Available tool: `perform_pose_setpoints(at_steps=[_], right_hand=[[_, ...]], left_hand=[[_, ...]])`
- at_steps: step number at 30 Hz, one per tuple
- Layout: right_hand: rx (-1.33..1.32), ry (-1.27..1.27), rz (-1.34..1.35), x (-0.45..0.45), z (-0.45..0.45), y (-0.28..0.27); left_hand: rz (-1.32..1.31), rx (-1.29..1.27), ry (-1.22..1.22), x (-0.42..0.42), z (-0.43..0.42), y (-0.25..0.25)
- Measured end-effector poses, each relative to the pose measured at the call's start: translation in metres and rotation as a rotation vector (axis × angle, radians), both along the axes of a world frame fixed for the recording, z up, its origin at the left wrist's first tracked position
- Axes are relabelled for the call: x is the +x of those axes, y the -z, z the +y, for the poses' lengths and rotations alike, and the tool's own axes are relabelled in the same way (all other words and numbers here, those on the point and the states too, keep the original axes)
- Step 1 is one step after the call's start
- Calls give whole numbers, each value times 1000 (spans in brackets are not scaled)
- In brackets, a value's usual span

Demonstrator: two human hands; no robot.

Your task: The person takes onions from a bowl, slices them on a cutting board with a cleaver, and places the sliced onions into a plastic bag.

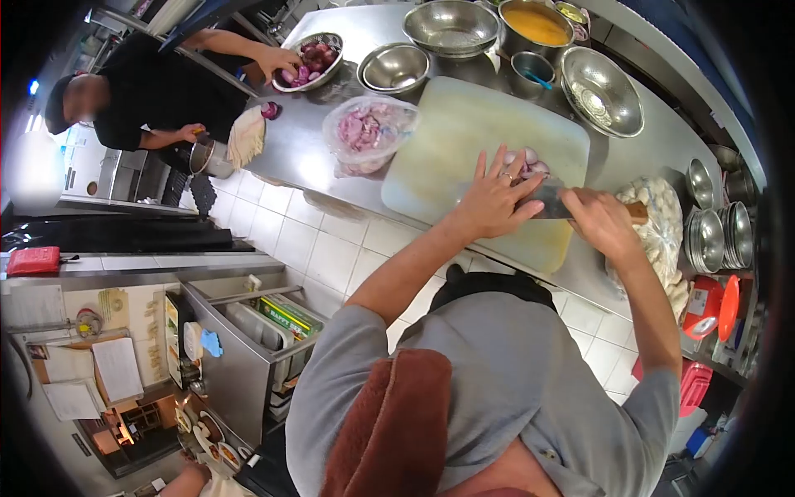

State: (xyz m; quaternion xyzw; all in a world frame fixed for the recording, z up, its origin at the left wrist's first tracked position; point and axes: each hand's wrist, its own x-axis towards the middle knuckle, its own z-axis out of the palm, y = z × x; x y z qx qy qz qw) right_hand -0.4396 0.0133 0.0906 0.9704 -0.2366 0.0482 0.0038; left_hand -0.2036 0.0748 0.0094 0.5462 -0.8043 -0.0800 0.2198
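On the pale cutting board lie several peeled shallots or small onions in a small cluster. A wide knife lies across the board just in front of them. My right hand is wrapped round its wooden handle. My left hand is spread, palm down, over the blade side and beside the onions, its fingertips near them. Whether it touches the blade is hard to tell. Left of the board sits a plastic bag of cut onions.
A co-worker at the left reaches into a colander of red onions. Metal bowls and a pot of orange liquid stand along the far side. A bag of pale garlic-like pieces is at the right.
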Motion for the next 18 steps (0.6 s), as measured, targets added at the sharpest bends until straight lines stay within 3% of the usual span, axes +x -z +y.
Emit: perform_pose_setpoints(at_steps=[2,8,10,12,14,18], right_hand=[[-50,48,-3,-8,8,-13],[42,295,54,-59,31,-38],[79,373,36,-79,32,-31],[331,522,-162,-93,27,-18],[404,581,-315,-89,17,16],[319,662,-367,-49,21,59]], left_hand=[[20,95,27,17,-4,14],[43,71,50,46,-8,64],[88,39,31,49,-6,75],[149,7,34,40,-4,77],[122,-18,-112,25,1,70],[66,-65,-196,-8,-1,67]])
